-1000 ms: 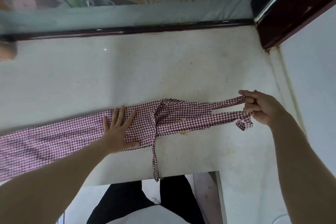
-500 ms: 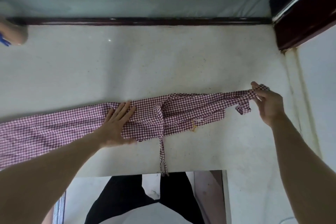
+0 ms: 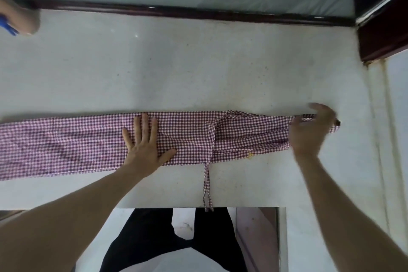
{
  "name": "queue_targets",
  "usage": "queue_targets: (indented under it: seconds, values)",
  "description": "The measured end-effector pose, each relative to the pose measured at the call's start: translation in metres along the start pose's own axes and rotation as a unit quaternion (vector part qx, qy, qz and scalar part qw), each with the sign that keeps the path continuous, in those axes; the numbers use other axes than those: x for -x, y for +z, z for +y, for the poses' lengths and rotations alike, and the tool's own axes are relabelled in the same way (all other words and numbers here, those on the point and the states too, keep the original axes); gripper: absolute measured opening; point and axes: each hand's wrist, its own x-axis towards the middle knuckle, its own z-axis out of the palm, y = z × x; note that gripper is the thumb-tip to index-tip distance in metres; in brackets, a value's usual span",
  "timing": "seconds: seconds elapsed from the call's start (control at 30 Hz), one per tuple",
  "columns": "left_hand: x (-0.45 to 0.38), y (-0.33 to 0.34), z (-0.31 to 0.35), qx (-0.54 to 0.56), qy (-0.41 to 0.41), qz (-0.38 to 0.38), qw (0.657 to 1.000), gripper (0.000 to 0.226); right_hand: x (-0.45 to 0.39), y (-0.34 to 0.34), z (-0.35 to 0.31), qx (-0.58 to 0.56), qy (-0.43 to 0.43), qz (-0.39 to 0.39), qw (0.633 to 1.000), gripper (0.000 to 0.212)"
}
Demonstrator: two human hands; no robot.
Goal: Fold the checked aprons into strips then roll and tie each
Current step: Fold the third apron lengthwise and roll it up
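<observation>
Straps that a second ago stood stretched out past the bib end now lie drawn in over the red-and-white checked cotton apron (image 3: 187, 137), so the cloth reads as one long, even strip across the pale stone counter (image 3: 198, 68). That suggests the folding stage is about done and rolling from the right end comes next.

The left hand (image 3: 145, 146) has stayed flat on the middle of the strip, fingers (image 3: 144, 127) straight and spread, pinning it down. The right hand (image 3: 309, 132) has come down onto the strip's right end; it is blurred with motion, and whether its fingers pinch the strap end there or merely press it I cannot tell.

One thin checked tie (image 3: 207, 185) runs from the strip's near edge towards the person and hangs just over the counter's front edge, well apart from both hands.
</observation>
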Motion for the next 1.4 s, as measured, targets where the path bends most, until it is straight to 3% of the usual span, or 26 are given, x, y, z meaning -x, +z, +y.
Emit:
queue_targets:
  seconds: [0.07,0.13,0.2,0.27,0.4,0.53,0.63,0.73,0.8,0.9,0.97,1.07,1.17,1.3,1.4]
  values:
    - [-0.004,-0.003,-0.005,-0.007,0.023,-0.001,1.0,0.111,0.053,0.04,-0.039,-0.019,-0.163,-0.098,0.982,0.034]
    - [-0.008,-0.005,-0.01,-0.018,0.047,-0.002,0.999,0.113,0.109,0.076,-0.077,0.005,-0.236,-0.267,0.934,0.039]
    - [-0.011,-0.007,-0.017,-0.024,0.059,0.0,0.998,0.116,0.155,0.107,-0.109,0.07,-0.279,-0.367,0.885,0.052]
    - [-0.01,-0.008,-0.026,-0.024,0.046,0.005,0.999,0.119,0.171,0.129,-0.105,0.159,-0.27,-0.395,0.864,0.062]
    - [-0.006,-0.014,-0.048,-0.029,-0.004,-0.004,1.0,0.118,0.147,0.122,-0.06,0.279,-0.248,-0.386,0.844,0.073]
    - [-0.005,-0.015,-0.058,-0.038,-0.022,-0.015,0.999,0.113,0.111,0.085,-0.008,0.311,-0.177,-0.332,0.873,0.07]
    - [-0.007,-0.017,-0.053,-0.039,-0.039,-0.026,0.998,0.113,0.098,0.071,0.014,0.331,-0.147,-0.333,0.871,0.069]
    - [-0.008,-0.027,-0.03,0.02,-0.102,-0.029,0.994,0.108,0.098,0.073,0.012,0.32,-0.147,-0.34,0.872,0.068]
    - [-0.009,-0.036,-0.003,0.08,-0.136,0.014,0.987,0.096,0.105,0.073,0.003,0.3,-0.153,-0.327,0.883,0.066]
    - [-0.004,-0.035,0.049,0.058,0.002,0.091,0.994,0.079,0.126,0.064,-0.012,0.223,-0.244,-0.326,0.886,0.064]
    - [-0.002,-0.02,0.082,0.046,0.091,0.065,0.993,0.071,0.14,0.058,-0.012,0.178,-0.321,-0.35,0.862,0.064]
    - [-0.001,0.001,0.105,-0.015,0.104,-0.022,0.994,0.068,0.13,0.047,0.027,0.2,-0.33,-0.371,0.845,0.07]
    - [-0.006,0.008,0.108,-0.034,0.09,-0.045,0.994,0.067,0.087,0.017,0.07,0.177,-0.279,-0.368,0.869,0.069]
    - [-0.006,0.005,0.108,-0.043,0.084,-0.07,0.993,0.067,0.037,-0.021,0.095,0.176,-0.15,-0.213,0.949,0.033]
    - [-0.007,0.003,0.109,-0.05,0.077,-0.074,0.993,0.068,0.013,-0.045,0.121,0.169,-0.067,-0.17,0.969,0.034]
